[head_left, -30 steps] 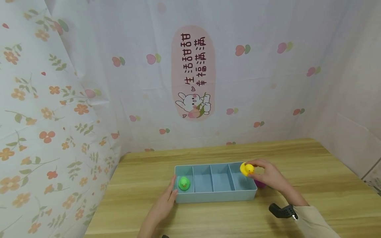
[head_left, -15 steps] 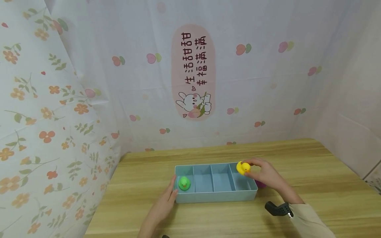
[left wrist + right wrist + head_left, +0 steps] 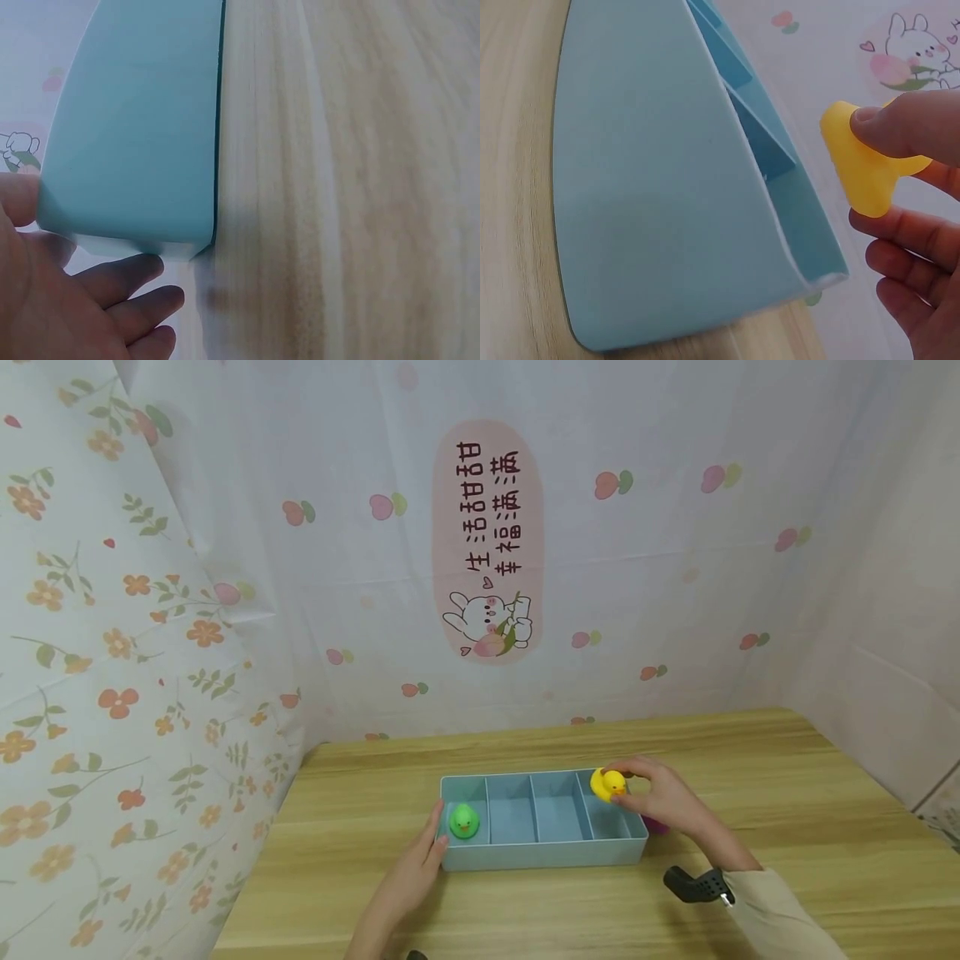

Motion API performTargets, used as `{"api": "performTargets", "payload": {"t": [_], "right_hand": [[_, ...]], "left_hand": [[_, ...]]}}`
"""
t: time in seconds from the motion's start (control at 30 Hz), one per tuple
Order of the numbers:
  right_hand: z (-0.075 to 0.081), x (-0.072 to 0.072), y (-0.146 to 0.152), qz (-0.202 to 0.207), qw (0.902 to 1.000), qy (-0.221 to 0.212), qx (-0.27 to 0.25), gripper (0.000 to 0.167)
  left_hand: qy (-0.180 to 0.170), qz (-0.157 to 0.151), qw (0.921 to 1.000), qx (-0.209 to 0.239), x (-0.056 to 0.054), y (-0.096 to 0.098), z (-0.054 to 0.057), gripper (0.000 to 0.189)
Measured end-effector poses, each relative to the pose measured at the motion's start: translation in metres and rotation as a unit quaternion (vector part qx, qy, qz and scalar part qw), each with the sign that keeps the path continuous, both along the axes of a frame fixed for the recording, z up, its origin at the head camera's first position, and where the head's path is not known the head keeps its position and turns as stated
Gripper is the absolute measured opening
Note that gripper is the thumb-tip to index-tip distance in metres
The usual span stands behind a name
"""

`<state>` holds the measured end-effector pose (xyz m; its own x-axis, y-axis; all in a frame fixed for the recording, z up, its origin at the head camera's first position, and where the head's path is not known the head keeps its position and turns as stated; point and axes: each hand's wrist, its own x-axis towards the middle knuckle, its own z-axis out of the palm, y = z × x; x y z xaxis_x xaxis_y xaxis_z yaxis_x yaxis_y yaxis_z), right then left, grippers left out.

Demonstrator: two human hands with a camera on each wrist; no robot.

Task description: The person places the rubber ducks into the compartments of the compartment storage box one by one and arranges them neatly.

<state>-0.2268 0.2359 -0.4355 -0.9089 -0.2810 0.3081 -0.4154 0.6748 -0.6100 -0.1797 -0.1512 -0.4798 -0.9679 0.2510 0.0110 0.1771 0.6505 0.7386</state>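
A light blue box [image 3: 542, 857] with several compartments in a row stands on the table. In its leftmost compartment sits a green rubber duck [image 3: 464, 822]. My left hand [image 3: 411, 870] holds the box's left end, thumb at the rim and fingers against the outer end wall; the left wrist view shows this hand [image 3: 82, 300] at the box corner. With thumb and fingers my right hand [image 3: 667, 797] pinches a yellow rubber duck [image 3: 607, 785] over the rightmost compartment. In the right wrist view the yellow duck [image 3: 862, 165] is above the box rim.
A purple object [image 3: 656, 826], mostly hidden, lies beside the box's right end under my right hand. Behind the wooden table [image 3: 360, 793] hangs a printed white cloth [image 3: 637, 585], with a flowered cloth [image 3: 127, 652] at the left.
My right hand has moved left with the yellow duck, from the box's right rim to over the rightmost compartment. The left hand and the green duck have stayed in place.
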Motion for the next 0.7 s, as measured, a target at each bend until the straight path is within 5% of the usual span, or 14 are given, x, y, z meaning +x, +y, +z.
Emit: {"api": "performTargets", "payload": {"t": [0.7], "right_hand": [[0.001, 0.002, -0.022, 0.021, 0.9995, 0.006, -0.022, 0.034]], "left_hand": [[0.007, -0.005, 0.9999, 0.01, -0.001, -0.002, -0.002, 0.057]]}}
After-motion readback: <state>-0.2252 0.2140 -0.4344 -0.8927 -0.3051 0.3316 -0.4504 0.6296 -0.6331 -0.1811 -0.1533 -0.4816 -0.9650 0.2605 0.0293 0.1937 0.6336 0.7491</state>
